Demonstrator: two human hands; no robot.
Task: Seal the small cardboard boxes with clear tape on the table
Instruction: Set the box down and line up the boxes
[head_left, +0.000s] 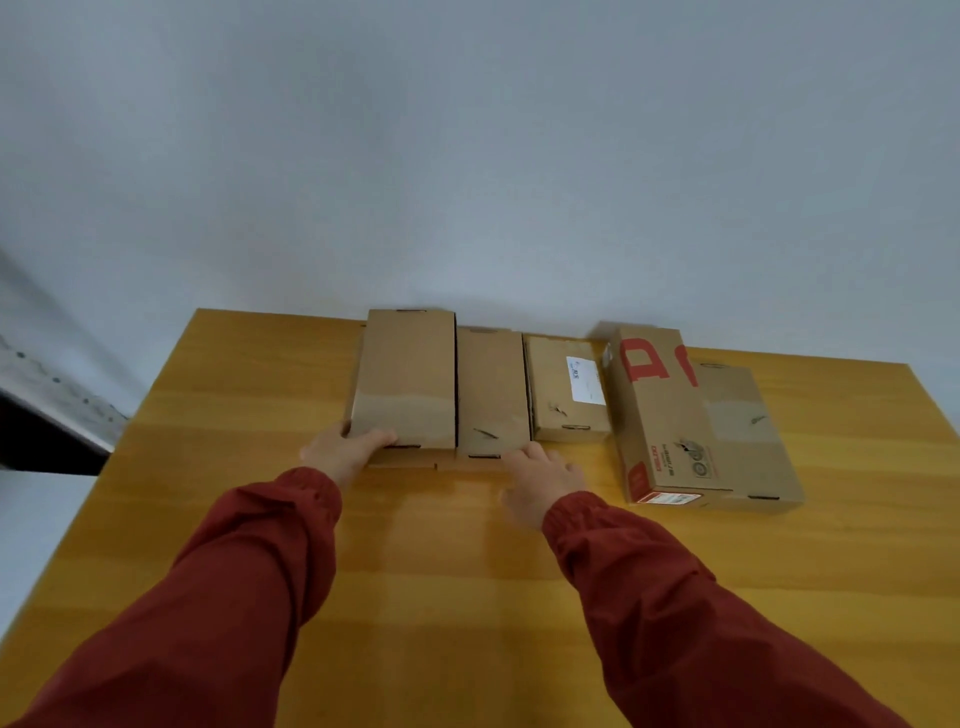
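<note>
Several small cardboard boxes stand in a row at the far side of the wooden table (260, 519). My left hand (343, 448) grips the near left corner of the leftmost box (405, 374), thumb on its side and fingers on its front face. My right hand (540, 480) lies on the table with relaxed fingers touching the near right corner of the second box (491, 389). A third box (558, 395) with a white label sits just to the right of that. No tape is in view.
A box with red print (657, 415) lies partly on top of a plain box (748, 426) at the right. A flat piece of cardboard (410, 462) shows under the left boxes. A grey wall rises behind the table's far edge.
</note>
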